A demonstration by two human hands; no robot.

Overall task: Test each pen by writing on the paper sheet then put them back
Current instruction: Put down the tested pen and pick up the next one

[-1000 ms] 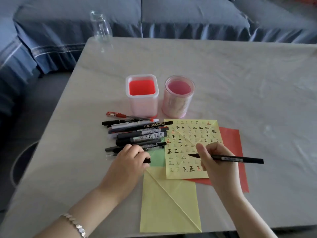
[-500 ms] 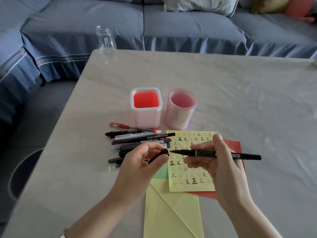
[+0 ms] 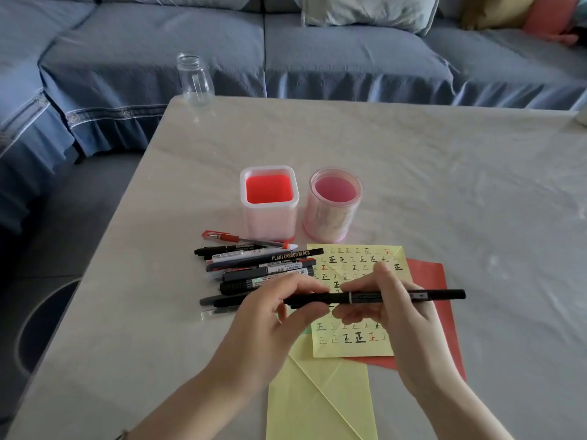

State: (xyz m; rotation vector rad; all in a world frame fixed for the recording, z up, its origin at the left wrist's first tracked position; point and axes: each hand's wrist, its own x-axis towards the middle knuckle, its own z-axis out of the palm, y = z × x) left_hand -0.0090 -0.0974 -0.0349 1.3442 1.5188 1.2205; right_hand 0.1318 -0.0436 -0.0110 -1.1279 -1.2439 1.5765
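Note:
A black pen (image 3: 397, 296) lies level above the yellow paper sheet (image 3: 355, 344), which is covered with small written characters. My right hand (image 3: 394, 312) grips the pen's barrel. My left hand (image 3: 273, 315) pinches the cap on the pen's left end. A pile of several pens (image 3: 257, 271), mostly black with one red on top, lies on the table left of the sheet. Two holders stand behind: a square white one with a red inside (image 3: 269, 203) and a round pink one (image 3: 333, 204), both with no pens in them.
A red sheet (image 3: 428, 281) lies under the written sheet and a second yellow sheet (image 3: 317, 404) lies nearer to me. A clear glass jar (image 3: 194, 79) stands at the table's far left corner. A blue sofa (image 3: 317, 52) runs behind the pale table (image 3: 444, 185).
My right hand lifted the pen off the paper and turned it level. My left hand brought the cap from the pile and it now sits on the pen's tip.

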